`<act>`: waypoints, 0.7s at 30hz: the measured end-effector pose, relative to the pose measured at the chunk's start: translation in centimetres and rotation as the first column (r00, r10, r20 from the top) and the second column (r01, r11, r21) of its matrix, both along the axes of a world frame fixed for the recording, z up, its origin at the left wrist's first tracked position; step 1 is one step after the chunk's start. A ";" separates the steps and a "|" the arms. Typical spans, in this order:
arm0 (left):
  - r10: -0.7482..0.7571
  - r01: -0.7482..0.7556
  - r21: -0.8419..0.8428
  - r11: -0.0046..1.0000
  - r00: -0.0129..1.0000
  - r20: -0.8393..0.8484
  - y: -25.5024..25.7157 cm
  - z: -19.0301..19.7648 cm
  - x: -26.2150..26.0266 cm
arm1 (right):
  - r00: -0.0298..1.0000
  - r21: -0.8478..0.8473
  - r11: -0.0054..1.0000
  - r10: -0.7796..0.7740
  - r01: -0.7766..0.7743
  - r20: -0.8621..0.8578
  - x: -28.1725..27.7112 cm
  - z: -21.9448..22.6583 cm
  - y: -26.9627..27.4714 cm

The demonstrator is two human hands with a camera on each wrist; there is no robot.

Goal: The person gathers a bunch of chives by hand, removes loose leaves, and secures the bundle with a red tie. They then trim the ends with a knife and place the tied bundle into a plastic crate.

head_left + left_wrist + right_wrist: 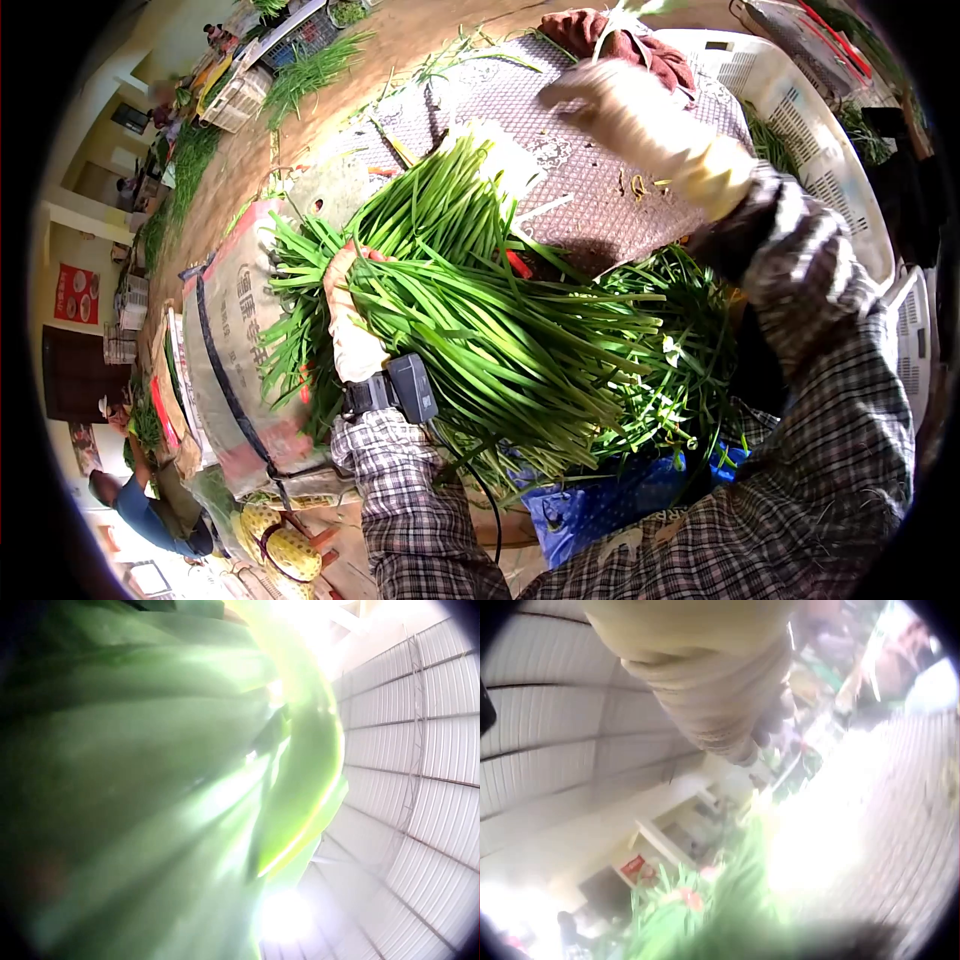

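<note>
My left hand (352, 310) grips a thick bunch of long, flat green chives (500, 335) near one end, and the leaves fan out to the right. In the left wrist view, blurred green leaves (150, 772) fill most of the picture. The gloved right hand (625, 110) is raised over the patterned mat, motion-blurred, its fingers stretched to the left. Just beyond it lies a dark red-brown cloth (650, 55) with pale strips on it. Seen from the right wrist, the gloved hand (712, 697) points forward, with nothing clearly visible in its fingers.
Another pile of chives (440, 205) lies behind the held bunch. Loose leaves (680, 350) are heaped at right above a blue plastic sheet (590, 505). A white plastic crate (835, 150) stands at right. A printed sack (235, 340) is at left; another person (150, 510) is beyond it.
</note>
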State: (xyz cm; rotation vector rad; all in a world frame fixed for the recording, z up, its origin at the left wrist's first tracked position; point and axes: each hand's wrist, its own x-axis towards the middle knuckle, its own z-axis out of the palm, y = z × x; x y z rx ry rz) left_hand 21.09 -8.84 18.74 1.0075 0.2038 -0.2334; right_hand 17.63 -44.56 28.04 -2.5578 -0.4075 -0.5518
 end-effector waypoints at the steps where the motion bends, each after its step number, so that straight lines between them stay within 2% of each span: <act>1: 0.000 0.000 0.005 1.000 1.000 -0.003 0.1 -0.2 0.2 | 0.992 -0.020 0.999 0.026 -0.029 -0.126 -0.1 -0.1 2.6; 2: -0.005 0.005 -0.008 1.000 1.000 -0.001 0.3 -0.4 0.4 | 0.970 0.145 0.985 0.126 -0.097 -0.207 2.5 -2.9 3.7; 3: -0.009 0.009 -0.022 1.000 1.000 0.000 0.4 -0.5 0.6 | 0.964 -0.004 1.000 0.004 -0.005 -0.266 3.5 -3.5 5.6; 4: -0.012 0.012 -0.037 0.999 1.000 0.001 0.4 -0.3 0.6 | 0.977 -0.018 1.000 -0.013 0.009 -0.214 4.3 -4.4 6.6; 5: -0.011 0.011 -0.005 1.000 1.000 -0.008 0.4 -0.2 0.6 | 1.000 -0.269 0.963 0.000 0.005 0.018 5.4 -5.6 7.0; 6: -0.005 0.004 -0.004 1.000 1.000 -0.012 0.4 -0.1 0.6 | 0.968 -0.497 0.866 0.072 0.058 0.239 6.3 -5.9 7.4; 7: -0.007 0.007 -0.004 1.000 1.000 -0.026 0.4 0.0 0.6 | 0.990 -0.373 0.928 0.035 0.020 0.140 6.9 -6.2 7.5; 10: 0.008 -0.007 0.052 0.999 0.999 -0.034 0.2 0.0 0.5 | 0.993 -0.341 0.936 0.106 -0.084 0.045 7.8 -5.9 7.0; 11: 0.013 -0.013 0.015 1.000 0.999 -0.036 0.2 0.0 0.4 | 0.968 -0.381 0.915 0.203 -0.133 0.150 8.5 -7.0 6.5; 12: 0.016 -0.017 -0.021 1.000 0.999 -0.037 0.1 0.0 0.5 | 0.968 -0.382 0.915 0.199 -0.129 0.152 8.3 -6.7 6.5; 14: 0.016 -0.016 0.000 1.000 0.999 -0.048 0.3 -0.1 0.8 | 0.980 -0.613 0.790 0.127 -0.008 0.152 7.8 -6.3 6.7; 16: 0.026 -0.024 0.052 0.998 0.999 -0.043 0.5 0.0 0.7 | 0.968 -0.608 0.793 0.135 0.024 0.214 7.4 -5.9 7.2; 18: 0.001 0.001 0.027 1.000 0.999 -0.045 0.5 -0.3 1.0 | 0.981 -0.648 0.759 0.166 -0.063 0.099 7.4 -5.2 7.0; 19: -0.012 0.013 0.021 1.000 0.999 -0.032 0.4 -0.3 0.8 | 0.952 -0.561 0.824 0.227 -0.074 0.207 7.4 -6.0 6.6; 20: -0.025 0.025 0.016 1.000 1.000 -0.017 0.4 -0.1 0.7 | 0.951 -0.564 0.822 0.229 -0.074 0.209 7.6 -6.1 6.5; 21: -0.030 0.030 0.007 1.000 0.999 -0.022 0.3 0.0 0.6 | 0.978 -0.571 0.820 0.154 -0.048 0.140 7.5 -5.7 6.7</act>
